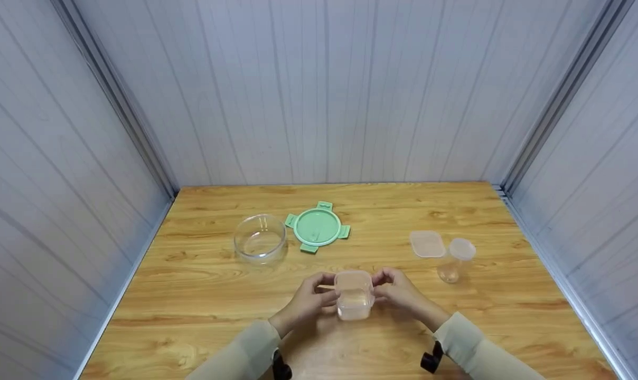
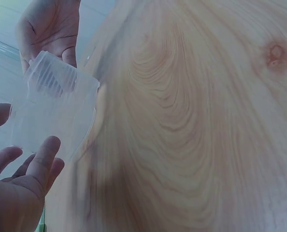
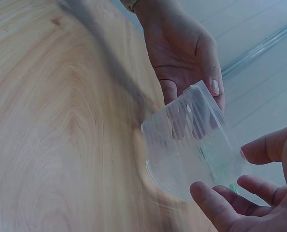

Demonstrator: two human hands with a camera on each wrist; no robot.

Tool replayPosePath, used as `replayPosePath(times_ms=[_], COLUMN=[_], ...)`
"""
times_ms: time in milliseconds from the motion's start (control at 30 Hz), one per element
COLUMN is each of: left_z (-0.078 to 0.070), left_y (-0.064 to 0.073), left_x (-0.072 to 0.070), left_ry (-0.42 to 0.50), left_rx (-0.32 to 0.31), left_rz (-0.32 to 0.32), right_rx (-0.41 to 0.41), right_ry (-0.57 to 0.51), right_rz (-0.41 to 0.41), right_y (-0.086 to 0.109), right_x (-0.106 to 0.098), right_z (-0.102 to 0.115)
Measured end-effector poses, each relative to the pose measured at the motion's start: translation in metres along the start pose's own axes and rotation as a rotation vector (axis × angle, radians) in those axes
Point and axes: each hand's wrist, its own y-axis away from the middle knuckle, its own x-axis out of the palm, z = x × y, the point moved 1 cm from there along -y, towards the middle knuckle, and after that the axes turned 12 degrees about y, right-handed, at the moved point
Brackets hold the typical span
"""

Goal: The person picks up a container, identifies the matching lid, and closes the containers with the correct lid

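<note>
Between both hands, near the front middle of the table, is a small clear plastic food container (image 1: pixel 354 309) with a frosted lid (image 1: pixel 354 279) on its top. My left hand (image 1: pixel 312 300) grips its left side, thumb and fingers spread along the edge. Opposite, my right hand (image 1: pixel 401 293) grips the right side in the same way. In the left wrist view the container (image 2: pixel 56 116) is tilted, with ribbed marks on one wall. The right wrist view shows the container (image 3: pixel 182 150) between the fingertips of both hands, close over the wooden surface.
A round glass bowl (image 1: pixel 260 253) stands at the back left, beside a green round lid (image 1: pixel 317 227) with flip-out clips. At right, a flat translucent lid (image 1: pixel 427 244) lies next to a clear cup with a pale top (image 1: pixel 462 249). Pale panels (image 1: pixel 308 95) wall the table's back and sides.
</note>
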Motion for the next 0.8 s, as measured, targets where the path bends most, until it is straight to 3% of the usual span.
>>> replayPosePath(times_ms=[467,800], left_z=[0.0008,0.0062], left_y=[0.0042,0.0032], left_x=[-0.0001,-0.003], left_ry=[0.011,0.038], left_rx=[-0.013,-0.022], left_rz=[0.005,0.024], right_rx=[0.044,-0.001], right_ry=[-0.059,-0.011], right_rz=[0.014,0.025], right_y=[0.0002,0.0007], right_x=[0.0037,0.0021], right_z=[-0.0043,-0.0091])
